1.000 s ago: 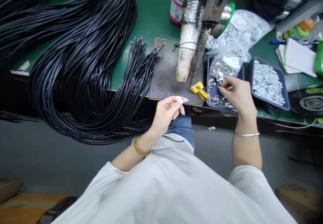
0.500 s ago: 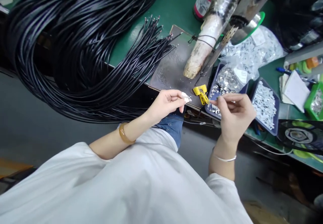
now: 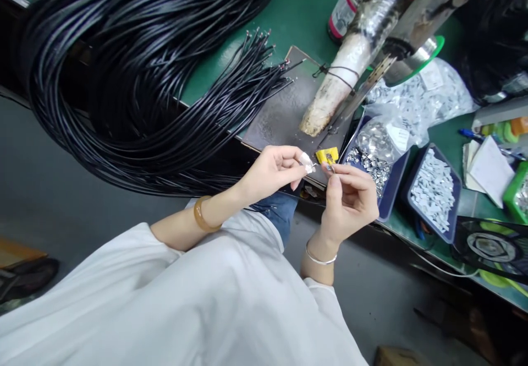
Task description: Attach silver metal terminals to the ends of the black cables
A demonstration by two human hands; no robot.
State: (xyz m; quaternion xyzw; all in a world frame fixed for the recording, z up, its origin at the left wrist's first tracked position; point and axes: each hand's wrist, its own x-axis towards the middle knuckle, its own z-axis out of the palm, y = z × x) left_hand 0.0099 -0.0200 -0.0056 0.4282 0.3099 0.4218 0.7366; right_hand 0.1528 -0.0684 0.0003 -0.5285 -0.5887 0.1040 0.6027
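Observation:
My left hand (image 3: 280,167) is closed in a pinch, with white coverings on its fingertips. A thin wire end (image 3: 314,164) pokes out between them; the rest of it is hidden. To its right, my right hand (image 3: 350,198) is also pinched, thumb against forefinger, around a tiny shiny piece (image 3: 333,170) too small to make out well. A yellow clip-like holder (image 3: 327,156) sits just beyond my right fingertips, on the front edge of a dark board (image 3: 272,124). A blue tray (image 3: 390,201) of small metal pieces (image 3: 373,169) lies right of that hand.
A large bundle of black cables (image 3: 136,80) covers the left side of the green table (image 3: 305,3). Over the board leans a wrapped tube (image 3: 334,88). Further right are a tray of pale pieces (image 3: 433,190), plastic bags (image 3: 429,93), a solder-like spool (image 3: 416,60) and a small fan (image 3: 490,245).
My right hand has moved left from beside the metal-piece tray to just short of my left hand, still pinched. My left hand has barely moved. The view has shifted slightly.

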